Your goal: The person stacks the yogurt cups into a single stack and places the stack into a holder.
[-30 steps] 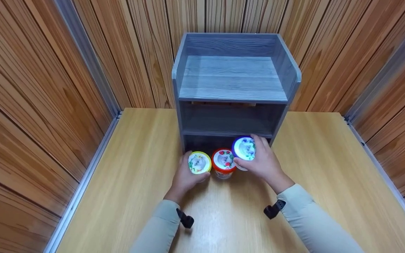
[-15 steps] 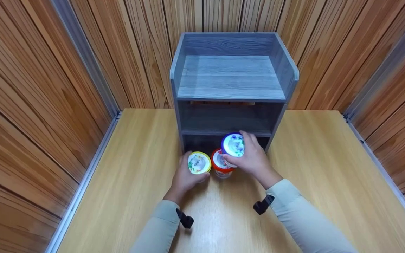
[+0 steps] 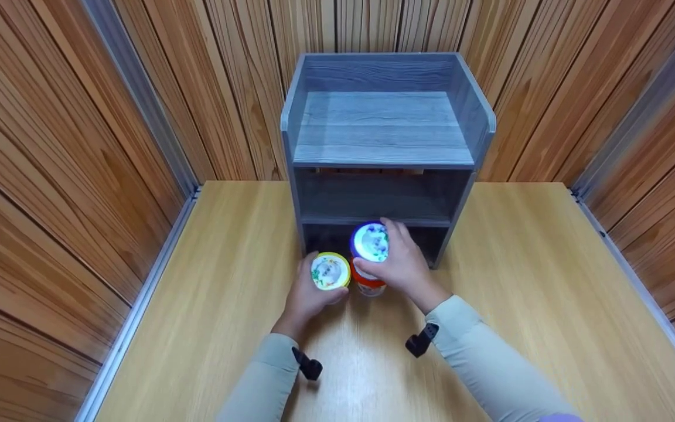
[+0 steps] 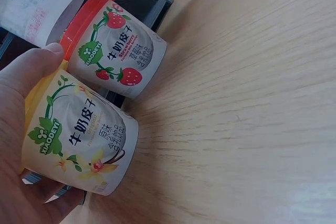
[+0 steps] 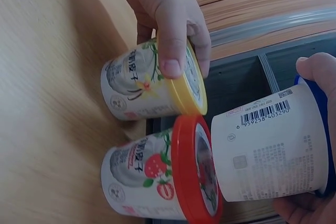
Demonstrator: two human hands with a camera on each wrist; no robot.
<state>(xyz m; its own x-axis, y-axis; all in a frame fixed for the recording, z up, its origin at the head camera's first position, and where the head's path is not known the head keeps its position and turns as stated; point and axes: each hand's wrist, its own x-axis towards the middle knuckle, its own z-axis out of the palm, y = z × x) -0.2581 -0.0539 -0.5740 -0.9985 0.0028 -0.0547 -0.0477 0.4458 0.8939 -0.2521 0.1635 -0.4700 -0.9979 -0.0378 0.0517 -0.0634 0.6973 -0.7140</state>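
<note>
My left hand (image 3: pixel 307 298) grips a paper tub with a yellow lid (image 3: pixel 330 271) that stands on the table, thumb and fingers around its lid. The left wrist view shows vanilla flowers on this yellow-lidded tub (image 4: pixel 86 140). Right beside it is a red-lidded tub (image 4: pixel 116 51) with strawberries printed on the side, touched by neither hand. My right hand (image 3: pixel 406 266) holds a blue-lidded tub (image 3: pixel 370 241) by its lid, raised over the red one. In the right wrist view the bottom of the blue-lidded tub (image 5: pixel 268 145) is right at the red lid (image 5: pixel 184 169).
Directly behind the tubs stands a grey wooden shelf unit (image 3: pixel 384 129) with a top tray and two openings below. Its lower opening is partly hidden by the hands and tubs. Wood-plank walls (image 3: pixel 220 88) enclose the table (image 3: pixel 232 246) at the back and both sides.
My right hand has carried the blue-lidded tub leftward and up, from beside the red-lidded tub to over it. My left hand stays on the yellow-lidded tub.
</note>
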